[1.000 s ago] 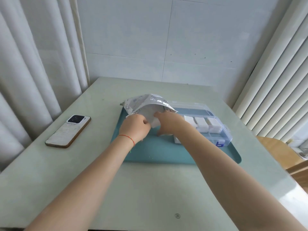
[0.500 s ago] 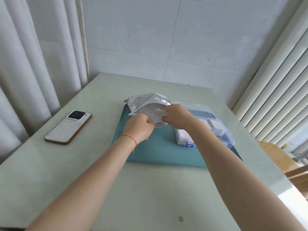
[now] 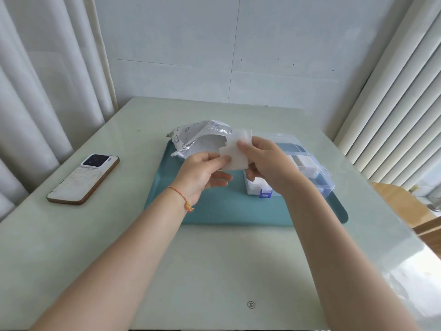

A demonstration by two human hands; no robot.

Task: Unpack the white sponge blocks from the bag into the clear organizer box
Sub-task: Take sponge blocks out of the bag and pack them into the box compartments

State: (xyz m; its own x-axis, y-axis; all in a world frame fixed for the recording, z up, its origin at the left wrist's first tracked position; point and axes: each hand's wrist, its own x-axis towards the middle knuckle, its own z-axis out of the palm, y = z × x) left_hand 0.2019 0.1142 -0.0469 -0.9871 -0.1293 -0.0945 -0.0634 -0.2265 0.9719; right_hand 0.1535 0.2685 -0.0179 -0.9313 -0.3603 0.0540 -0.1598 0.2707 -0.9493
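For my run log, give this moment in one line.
left hand: pinches sponges | right hand: pinches sponges | bag: open

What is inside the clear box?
White sponge blocks lie in the clear organizer box compartments. The right hand covers its left part, so what lies there cannot be seen.

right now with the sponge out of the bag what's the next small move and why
Probably carry the white sponge block, pinched by the left hand and right hand, rightward over the clear organizer box. It is clear of the bag, and the box lies open with blocks already inside.
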